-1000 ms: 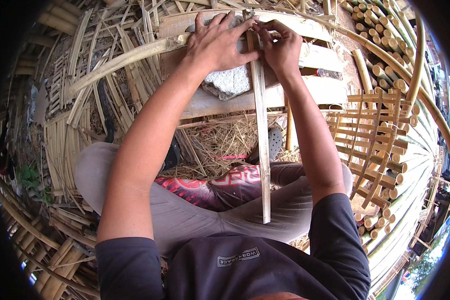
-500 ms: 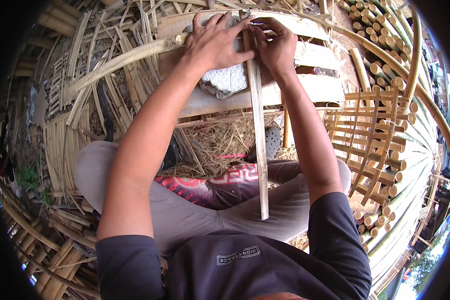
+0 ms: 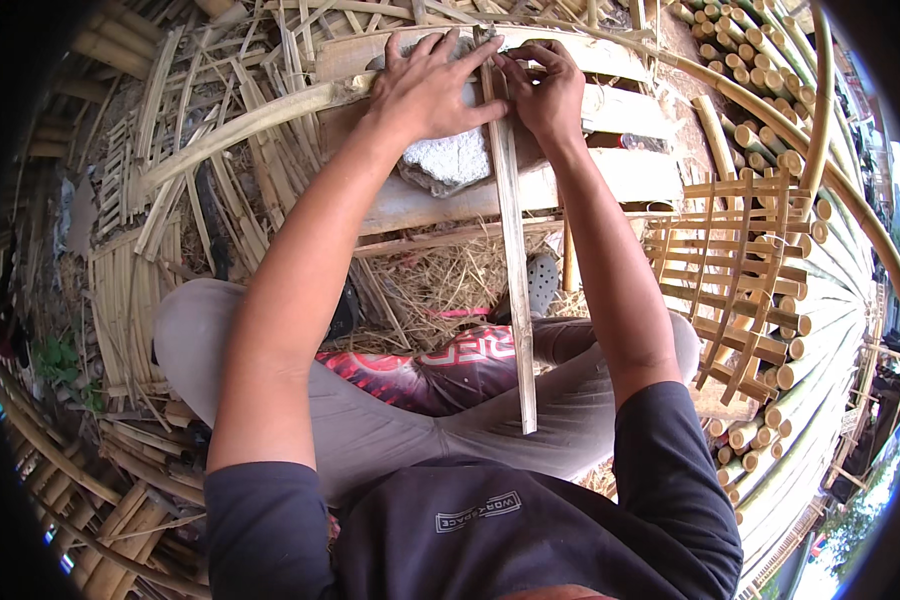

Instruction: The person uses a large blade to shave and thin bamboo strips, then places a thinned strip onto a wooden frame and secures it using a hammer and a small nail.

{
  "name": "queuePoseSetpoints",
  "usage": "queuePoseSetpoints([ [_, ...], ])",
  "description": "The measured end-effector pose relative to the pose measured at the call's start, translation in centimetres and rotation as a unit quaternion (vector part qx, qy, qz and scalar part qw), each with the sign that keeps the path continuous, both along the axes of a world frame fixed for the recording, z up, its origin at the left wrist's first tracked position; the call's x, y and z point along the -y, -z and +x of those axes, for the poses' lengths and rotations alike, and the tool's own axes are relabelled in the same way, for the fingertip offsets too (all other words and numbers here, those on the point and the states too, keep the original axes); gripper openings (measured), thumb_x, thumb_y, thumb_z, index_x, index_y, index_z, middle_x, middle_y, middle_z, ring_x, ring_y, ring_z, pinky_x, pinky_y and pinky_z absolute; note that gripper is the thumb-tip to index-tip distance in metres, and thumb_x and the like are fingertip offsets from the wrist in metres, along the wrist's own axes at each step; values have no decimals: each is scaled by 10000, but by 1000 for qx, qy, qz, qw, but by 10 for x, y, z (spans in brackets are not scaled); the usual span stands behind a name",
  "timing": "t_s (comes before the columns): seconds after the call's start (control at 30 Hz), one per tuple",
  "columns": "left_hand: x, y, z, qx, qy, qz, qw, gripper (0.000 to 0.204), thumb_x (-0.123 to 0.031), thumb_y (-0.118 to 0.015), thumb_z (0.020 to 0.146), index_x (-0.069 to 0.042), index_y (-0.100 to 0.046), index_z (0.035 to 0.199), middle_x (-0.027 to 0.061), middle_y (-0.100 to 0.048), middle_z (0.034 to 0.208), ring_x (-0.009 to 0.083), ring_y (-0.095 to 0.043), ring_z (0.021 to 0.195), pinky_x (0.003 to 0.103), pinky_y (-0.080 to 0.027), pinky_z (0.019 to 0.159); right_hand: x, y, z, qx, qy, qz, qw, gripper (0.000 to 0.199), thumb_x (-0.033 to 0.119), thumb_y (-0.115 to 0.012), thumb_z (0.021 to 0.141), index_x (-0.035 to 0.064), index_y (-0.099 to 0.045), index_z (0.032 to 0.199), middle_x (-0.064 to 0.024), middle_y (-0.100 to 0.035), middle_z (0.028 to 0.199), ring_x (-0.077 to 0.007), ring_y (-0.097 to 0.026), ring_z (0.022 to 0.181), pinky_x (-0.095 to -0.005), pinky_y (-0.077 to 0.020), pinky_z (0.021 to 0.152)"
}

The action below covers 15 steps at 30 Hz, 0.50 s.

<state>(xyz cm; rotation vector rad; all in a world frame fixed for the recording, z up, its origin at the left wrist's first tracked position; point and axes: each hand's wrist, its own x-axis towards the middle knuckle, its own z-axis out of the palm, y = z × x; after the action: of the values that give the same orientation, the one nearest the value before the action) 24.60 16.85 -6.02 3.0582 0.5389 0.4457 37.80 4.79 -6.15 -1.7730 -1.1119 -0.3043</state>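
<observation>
A long, flat bamboo strip point(image 3: 512, 240) lies over a grey stone point(image 3: 448, 162), and its near end reaches above my lap. My left hand point(image 3: 430, 90) spreads across the stone, with thumb and forefinger touching the strip near its far end. Close beside it, my right hand point(image 3: 552, 95) is closed in a pinch at the strip's right edge. Whatever sits between those fingertips is too small to make out. Beneath the stone is a low bench of pale planks point(image 3: 640, 178).
A curved bamboo piece point(image 3: 260, 125) juts left from the bench. Loose split strips point(image 3: 155, 290) cover the ground at left. On the right stand a bamboo lattice point(image 3: 730, 270) and stacked poles point(image 3: 770, 55). Straw point(image 3: 430, 280) lies below the bench, near a grey clog point(image 3: 542, 282).
Both hands hold nearly the same pose at the strip's far end. My right hand and forearm have shifted slightly left; the strip has barely moved.
</observation>
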Motion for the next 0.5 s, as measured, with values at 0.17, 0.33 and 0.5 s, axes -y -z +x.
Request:
queuePoseSetpoints([
  [0.17, -3, -5, -5, -13, -3, -23, 1000, 872, -769, -560, 810, -474, -228, 1560, 194, -331, 1593, 362, -287, 1490, 660, -111, 1190, 1, -10, -15, -22, -27, 10, 999, 161, 57, -812, 786, -40, -749, 897, -163, -691, 976, -269, -739, 737, -329, -598, 631],
  [0.33, 0, -9, -3, -18, -10, -12, 1000, 876, -755, -578, 803, -472, -238, 1559, 150, -225, 1647, 369, -248, 1504, 692, -118, 1173, 0, -6, -10, 11, -29, 6, 1000, 177, 87, -802, 793, -34, -751, 911, -159, -706, 921, -270, -736, 728, -334, -605, 649],
  [0.5, -5, -2, -6, 12, 4, 7, 1000, 899, -766, -578, 791, -465, -229, 1563, 138, -176, 1663, 378, -224, 1511, 729, -124, 1152, -2, -7, -14, -22, -39, 10, 999, 189, 99, -796, 793, -25, -751, 928, -144, -712, 904, -268, -728, 748, -339, -603, 653],
])
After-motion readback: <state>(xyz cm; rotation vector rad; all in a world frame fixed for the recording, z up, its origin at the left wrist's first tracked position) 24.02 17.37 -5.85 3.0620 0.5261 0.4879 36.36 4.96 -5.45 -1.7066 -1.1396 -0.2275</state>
